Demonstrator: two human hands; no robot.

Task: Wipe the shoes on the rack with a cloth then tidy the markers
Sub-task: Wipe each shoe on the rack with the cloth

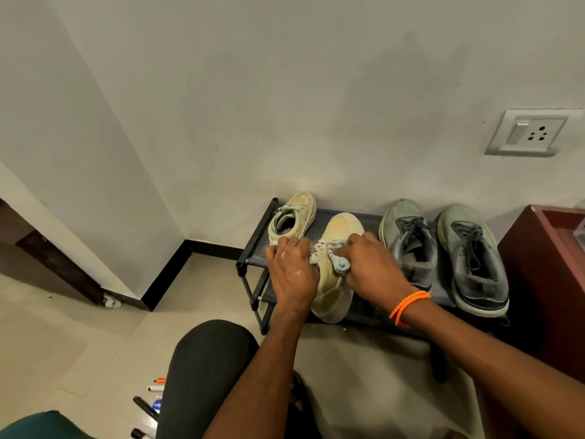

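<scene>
While both hands work on it, the yellow shoe (pixel 337 267) lies on top of the black shoe rack (pixel 253 251), near the rack's left end, with its toe toward the wall. The left hand (pixel 292 270) rests on the shoe's left side, fingers bent over it and holding it steady. The right hand (pixel 373 264) is on the shoe's right side. Its fingers are curled tight around a small pale blue cloth (pixel 342 264), which is pressed onto the laces. A bit of the cloth pokes out by the thumb. An orange band (pixel 408 307) goes round the right wrist.

A second yellow shoe (pixel 292 217) stands at the rack's far left corner, just behind the left hand. Two grey-green shoes (pixel 408 239) (pixel 471 258) sit side by side on the right half of the rack, toes to the wall. The nearer one is just beside the right hand.

Down on the floor, well in front of the rack and to its left, lie some markers (pixel 148 407). They are loose, next to the person's bent knee (pixel 209 369) in dark cloth. A dark red box (pixel 544 280) stands against the rack's right end. A wall socket (pixel 527 133) is up on the wall above the rack's right side.
</scene>
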